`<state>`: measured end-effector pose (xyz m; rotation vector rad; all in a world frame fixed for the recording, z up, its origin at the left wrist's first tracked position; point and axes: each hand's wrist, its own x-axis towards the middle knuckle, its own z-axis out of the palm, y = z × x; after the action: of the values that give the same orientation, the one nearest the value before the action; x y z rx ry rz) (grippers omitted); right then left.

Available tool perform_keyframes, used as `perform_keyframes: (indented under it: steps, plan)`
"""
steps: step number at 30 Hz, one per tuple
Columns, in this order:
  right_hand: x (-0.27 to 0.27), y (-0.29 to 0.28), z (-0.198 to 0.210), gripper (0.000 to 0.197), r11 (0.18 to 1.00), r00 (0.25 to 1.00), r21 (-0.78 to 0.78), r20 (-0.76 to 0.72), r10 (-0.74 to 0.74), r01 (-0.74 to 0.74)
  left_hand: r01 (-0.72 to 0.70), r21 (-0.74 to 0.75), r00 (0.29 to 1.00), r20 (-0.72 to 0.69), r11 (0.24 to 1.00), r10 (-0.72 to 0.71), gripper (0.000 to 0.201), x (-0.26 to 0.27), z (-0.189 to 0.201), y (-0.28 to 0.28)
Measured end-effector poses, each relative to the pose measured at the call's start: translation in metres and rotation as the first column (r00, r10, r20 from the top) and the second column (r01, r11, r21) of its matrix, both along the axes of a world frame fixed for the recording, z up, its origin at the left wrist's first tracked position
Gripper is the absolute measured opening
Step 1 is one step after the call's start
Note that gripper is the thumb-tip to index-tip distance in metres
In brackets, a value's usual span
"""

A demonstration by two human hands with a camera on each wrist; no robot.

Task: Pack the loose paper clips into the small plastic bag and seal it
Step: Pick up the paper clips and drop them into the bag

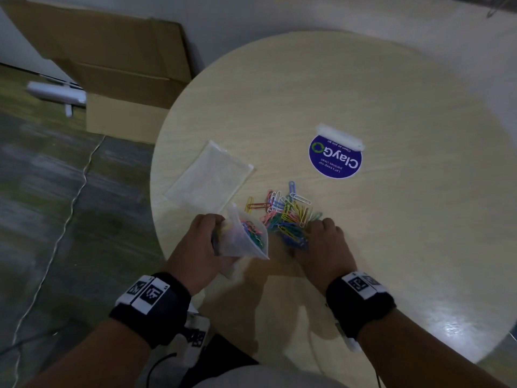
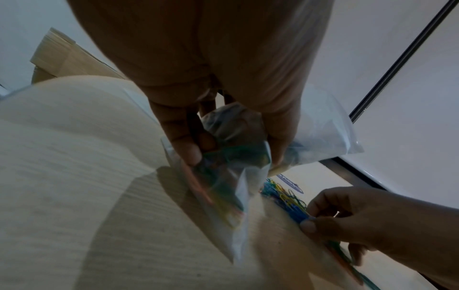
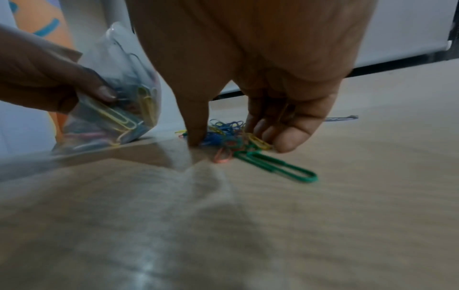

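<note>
A small clear plastic bag [image 1: 246, 239] partly filled with coloured paper clips is gripped by my left hand [image 1: 221, 233] near the table's front-left edge, mouth facing right. In the left wrist view my fingers [image 2: 188, 145] pinch the bag [image 2: 236, 176] just above the tabletop. A pile of loose coloured paper clips [image 1: 291, 217] lies just right of the bag. My right hand [image 1: 310, 233] sits on the near side of the pile. Its thumb and fingers [image 3: 280, 137] close round a bunch of clips [image 3: 223, 137]. A green clip [image 3: 278, 166] lies in front.
A flat stack of spare clear bags [image 1: 209, 175] lies behind the held bag. A round blue sticker [image 1: 335, 161] is on the round wooden table [image 1: 391, 219]. Cardboard boxes [image 1: 117, 79] and a white cable [image 1: 70, 205] are on the floor to the left.
</note>
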<state>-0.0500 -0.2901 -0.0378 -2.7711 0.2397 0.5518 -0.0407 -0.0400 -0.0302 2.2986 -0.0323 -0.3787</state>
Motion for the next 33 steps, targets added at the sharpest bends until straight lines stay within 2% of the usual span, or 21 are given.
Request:
perform_keyframes:
  steps: [2,7,12,15,17,19,24,31,33]
  plan:
    - [-0.001,-0.004,-0.001,0.046,0.999,1.000,0.047,0.013,0.008,-0.008,0.021,-0.004,1.000,-0.009,1.000,-0.021,0.073,0.001,0.000,-0.004]
    - [-0.006,-0.012,-0.004,0.029,0.979,0.997,0.198,0.067,-0.050,0.035,0.055,0.006,0.998,0.011,0.998,-0.055,0.073,0.001,-0.001,-0.009]
    - [-0.007,-0.022,-0.001,0.025,0.973,0.997,0.231,0.070,-0.014,-0.003,0.064,-0.004,0.997,0.033,0.998,-0.064,0.073,0.001,-0.001,-0.012]
    - [-0.011,-0.029,-0.001,0.042,0.991,0.986,0.129,0.164,0.014,-0.036,0.058,0.001,0.998,0.029,0.998,-0.058,0.075,0.001,-0.001,-0.011]
    - [-0.015,-0.028,0.002,0.054,0.999,0.992,0.026,0.126,0.021,-0.024,0.053,-0.004,0.998,0.029,0.999,-0.053,0.076,0.000,-0.001,-0.011]
    - [-0.019,-0.025,0.004,0.058,0.996,0.995,-0.052,0.057,0.079,-0.076,0.050,-0.004,0.998,0.033,0.999,-0.050,0.077,0.000,-0.002,-0.011]
    - [-0.022,-0.020,0.002,0.021,0.985,0.985,-0.014,0.033,0.172,-0.172,0.051,0.030,0.997,0.053,0.998,-0.053,0.074,0.000,0.000,-0.013]
    - [-0.018,-0.026,0.005,0.020,0.968,0.965,0.005,0.081,0.250,-0.252,0.057,0.039,0.998,0.026,0.998,-0.058,0.073,-0.002,0.001,-0.017]
    - [-0.016,-0.031,0.007,0.018,0.972,0.970,0.052,0.099,0.224,-0.230,0.059,0.039,0.998,0.022,0.998,-0.060,0.072,-0.003,0.001,-0.017]
